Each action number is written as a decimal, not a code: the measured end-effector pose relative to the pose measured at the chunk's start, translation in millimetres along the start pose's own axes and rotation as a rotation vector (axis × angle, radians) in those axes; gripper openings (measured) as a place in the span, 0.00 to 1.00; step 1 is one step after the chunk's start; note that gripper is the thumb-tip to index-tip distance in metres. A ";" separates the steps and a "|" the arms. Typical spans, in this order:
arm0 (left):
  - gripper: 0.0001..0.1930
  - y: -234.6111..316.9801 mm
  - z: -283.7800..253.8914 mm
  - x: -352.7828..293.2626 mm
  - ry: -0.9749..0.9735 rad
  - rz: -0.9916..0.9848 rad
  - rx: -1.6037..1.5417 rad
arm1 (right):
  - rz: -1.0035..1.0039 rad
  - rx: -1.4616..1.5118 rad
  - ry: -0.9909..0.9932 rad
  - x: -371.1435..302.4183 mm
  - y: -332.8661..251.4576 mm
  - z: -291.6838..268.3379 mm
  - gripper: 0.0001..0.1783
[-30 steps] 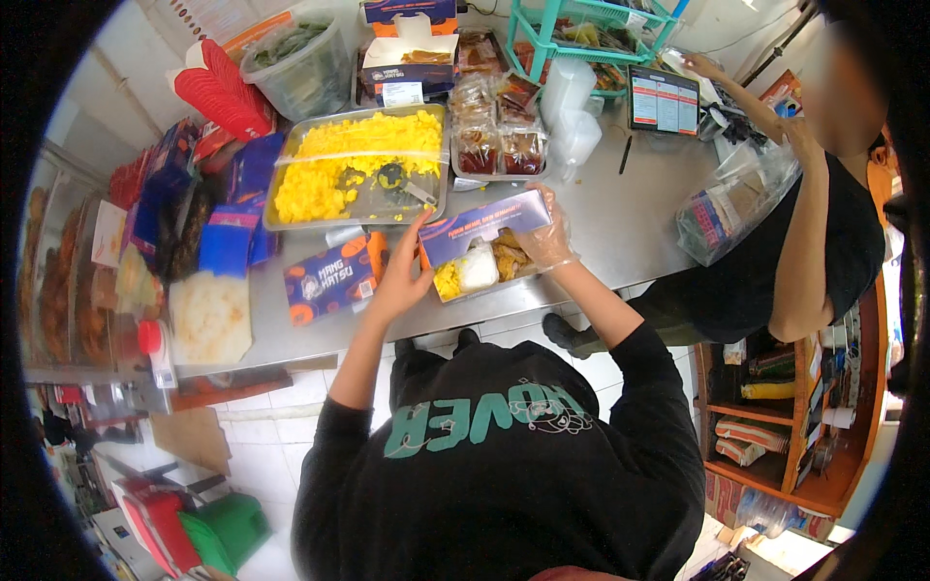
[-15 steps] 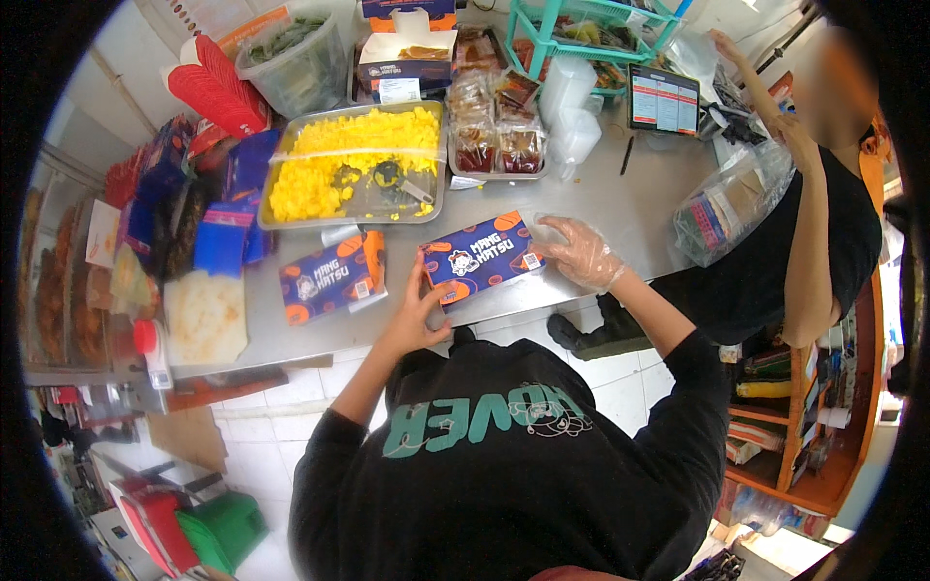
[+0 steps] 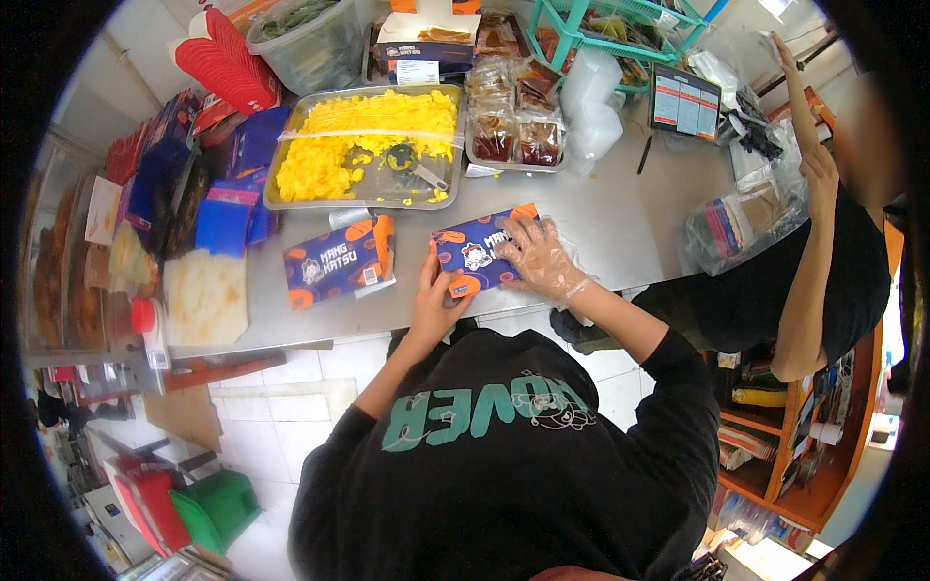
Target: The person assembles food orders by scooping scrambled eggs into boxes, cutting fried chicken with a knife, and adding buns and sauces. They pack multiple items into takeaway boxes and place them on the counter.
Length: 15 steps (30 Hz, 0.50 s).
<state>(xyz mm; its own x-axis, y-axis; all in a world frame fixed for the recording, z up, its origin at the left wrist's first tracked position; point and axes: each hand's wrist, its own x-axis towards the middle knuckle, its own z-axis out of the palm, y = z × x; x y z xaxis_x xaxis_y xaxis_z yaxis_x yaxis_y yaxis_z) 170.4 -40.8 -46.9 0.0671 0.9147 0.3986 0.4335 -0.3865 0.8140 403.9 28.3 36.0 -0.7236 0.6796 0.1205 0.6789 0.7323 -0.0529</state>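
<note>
A blue-and-orange printed food box (image 3: 472, 255), its lid down, lies on the steel table in front of me. My bare left hand (image 3: 439, 298) grips its left end, thumb on the near side. My right hand (image 3: 544, 259), in a clear plastic glove, is closed over the right end from above and covers part of the print. Just to the left lies a second, similar box (image 3: 339, 259), touched by neither hand. Beyond both boxes stands a metal tray (image 3: 360, 204) of yellow scrambled egg (image 3: 325, 181), with a grey-handled scoop (image 3: 427, 176) in it.
Sauce packets (image 3: 517, 136) fill another tray beside stacked clear containers (image 3: 592, 111). A tablet (image 3: 684, 102) stands at the back right, with a black pen (image 3: 645, 155) nearby. At right, a person holds up a clear bag (image 3: 717, 230) with packages. A stained white board (image 3: 206, 295) lies left.
My right hand has moved left from the box's right edge onto its top. The left hand keeps its grip. At right, the other person's far hand has risen.
</note>
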 end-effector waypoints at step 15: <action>0.23 -34.3 -211.7 40.1 0.529 -0.268 0.491 | 0.218 0.771 -0.590 56.3 40.4 -36.0 0.59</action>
<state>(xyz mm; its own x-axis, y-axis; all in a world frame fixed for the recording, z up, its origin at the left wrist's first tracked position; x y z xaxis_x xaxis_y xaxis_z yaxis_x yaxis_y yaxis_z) -32.1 -15.8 30.6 -0.4813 0.7439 0.4636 0.7319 0.0500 0.6796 395.0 94.6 76.4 -0.6807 0.5621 -0.4697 0.6893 0.2743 -0.6706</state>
